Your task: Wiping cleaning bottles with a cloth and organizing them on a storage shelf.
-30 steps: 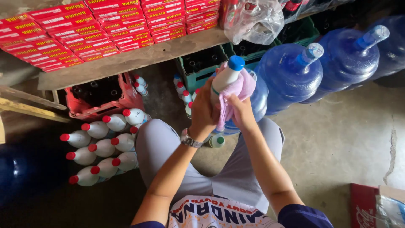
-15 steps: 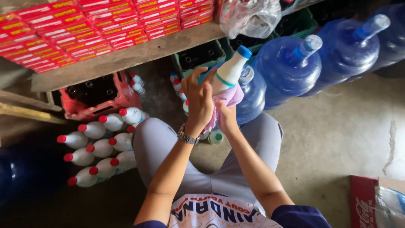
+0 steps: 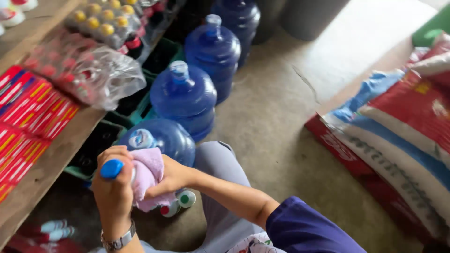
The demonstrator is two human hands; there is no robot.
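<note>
My left hand [image 3: 112, 189] grips a white bottle with a blue cap [image 3: 111, 168], held up in front of me; most of the bottle is hidden by my fingers. My right hand [image 3: 172, 177] presses a pink cloth [image 3: 147, 175] against the bottle's side. Both hands are over my lap, just in front of a large blue water jug [image 3: 161, 137]. Two small bottles with red and green caps [image 3: 180, 202] lie on the floor under my hands.
Two more blue water jugs [image 3: 185, 96] [image 3: 213, 49] stand in a row along a wooden shelf [image 3: 44, 173] with red packs [image 3: 26, 112] and wrapped bottles [image 3: 89, 70]. Green crates [image 3: 145, 110] sit under the shelf. Red-and-blue sacks [image 3: 403, 131] lie at the right on the concrete floor [image 3: 286, 112].
The view has swung to the right, from the red-capped bottles to the jugs and sacks. My hands with the bottle and cloth have come lower and to the left in view.
</note>
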